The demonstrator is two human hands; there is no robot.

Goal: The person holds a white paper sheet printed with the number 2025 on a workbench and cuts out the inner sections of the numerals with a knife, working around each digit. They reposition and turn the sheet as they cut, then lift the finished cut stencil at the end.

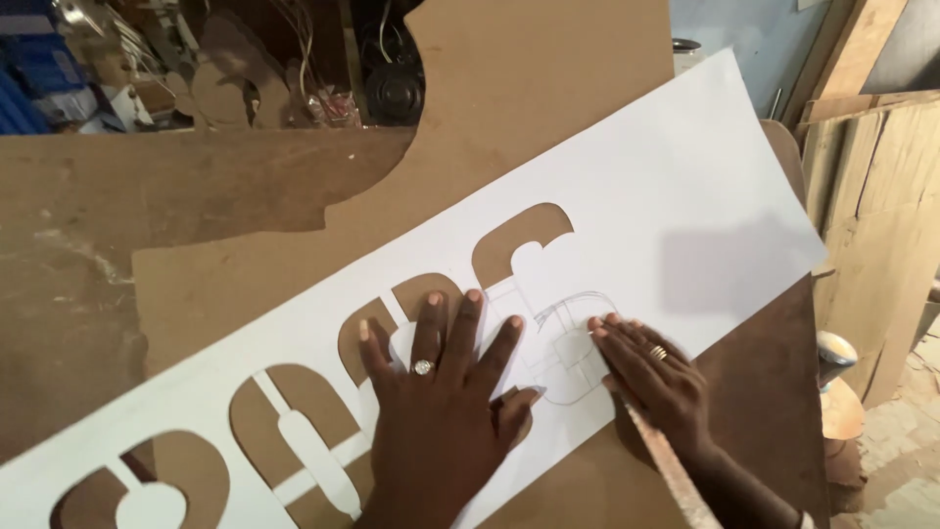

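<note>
Cluttered workshop: plywood sheets point(881, 216) lean at the right, wires and a dark round speaker point(395, 93) sit at the back. Big brown hardboard sheet point(225, 196) covers the desk, its upper edge already cut into curves. On it lies a long white paper stencil point(666, 196) with large cut-out characters, brown board showing through the holes. Its long axis runs diagonally, from bottom left up to top right, the far end pointing toward the plywood.

Left hand point(441, 411) lies flat on the stencil, fingers spread wide over the cut-outs, a ring on one finger; it looks placed to pin the paper against the board so it cannot slide. Right hand point(651, 377) rests just beside it, fingers together and flat, fingertips point(597, 328) touching faint pencil lines point(568, 353) sketched on the paper, ring on too. Neither grip pinches anything; both only press down.
</note>
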